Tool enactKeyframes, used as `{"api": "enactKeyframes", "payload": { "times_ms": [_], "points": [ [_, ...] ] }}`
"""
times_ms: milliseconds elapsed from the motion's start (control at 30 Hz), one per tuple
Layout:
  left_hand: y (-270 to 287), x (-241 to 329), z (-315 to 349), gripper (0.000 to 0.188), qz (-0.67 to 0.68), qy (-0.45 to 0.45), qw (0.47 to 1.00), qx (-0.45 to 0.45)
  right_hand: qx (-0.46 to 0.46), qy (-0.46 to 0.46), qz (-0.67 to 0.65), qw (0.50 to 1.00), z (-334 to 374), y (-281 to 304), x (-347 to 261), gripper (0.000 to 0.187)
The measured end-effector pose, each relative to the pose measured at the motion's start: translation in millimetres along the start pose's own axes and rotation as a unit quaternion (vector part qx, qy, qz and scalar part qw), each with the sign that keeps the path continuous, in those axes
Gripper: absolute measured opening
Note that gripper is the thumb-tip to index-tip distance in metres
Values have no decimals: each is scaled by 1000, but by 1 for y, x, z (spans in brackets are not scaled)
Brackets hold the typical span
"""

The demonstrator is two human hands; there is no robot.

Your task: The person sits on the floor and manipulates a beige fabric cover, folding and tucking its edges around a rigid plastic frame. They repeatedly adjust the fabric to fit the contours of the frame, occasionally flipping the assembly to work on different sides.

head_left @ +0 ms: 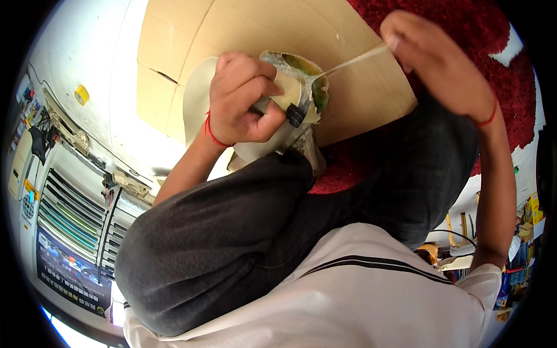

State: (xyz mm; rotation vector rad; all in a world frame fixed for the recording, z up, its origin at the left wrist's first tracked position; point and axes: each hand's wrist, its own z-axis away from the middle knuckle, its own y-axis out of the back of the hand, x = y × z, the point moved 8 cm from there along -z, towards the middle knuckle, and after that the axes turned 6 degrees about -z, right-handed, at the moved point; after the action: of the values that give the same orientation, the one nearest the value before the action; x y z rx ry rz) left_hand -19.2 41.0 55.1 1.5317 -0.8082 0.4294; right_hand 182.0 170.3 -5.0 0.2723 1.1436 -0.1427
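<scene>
A pale beige, curved shell-like object [261, 145] stands between my legs, its exact kind unclear. Its upper end is ragged, with green-yellow patches [297, 64] and torn whitish film around the rim. A short black strap-like piece [296, 115] sits on its side. My left hand [246, 95] is closed, fingers curled, gripping the object near that end and covering part of it. From the rim a thin whitish strip [355, 60] stretches taut up to the right. Its far end is pinched in my right hand [409, 43], which is slightly blurred.
Flattened brown cardboard [348, 110] lies under the object, over a red shaggy rug [464, 35]. A yellow tape roll [82, 95] is on the pale floor at left, near a rack of long strips [69, 214]. Assorted boxes [525, 226] crowd the right edge.
</scene>
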Motion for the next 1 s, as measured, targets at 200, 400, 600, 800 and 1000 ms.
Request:
{"api": "enactKeyframes", "payload": {
  "times_ms": [200,400,600,800,1000],
  "points": [
    [-5,0,-1,23,11,-15,999,-35,188,-78,-71,977,-6,10,1,20],
    [-1,0,-2,24,7,3,999,-34,112,165,-45,979,-23,-67,-38,16],
    [-11,7,-2,34,-11,-9,994,-113,104,150,-33,983,-31,-84,-33,16],
    [-6,6,-1,27,-1,-19,998,-60,357,-40,-48,932,-14,-14,23,12],
    [-11,6,0,28,8,-28,997,-74,224,-31,-274,935,12,47,38,17]
  ]
}}
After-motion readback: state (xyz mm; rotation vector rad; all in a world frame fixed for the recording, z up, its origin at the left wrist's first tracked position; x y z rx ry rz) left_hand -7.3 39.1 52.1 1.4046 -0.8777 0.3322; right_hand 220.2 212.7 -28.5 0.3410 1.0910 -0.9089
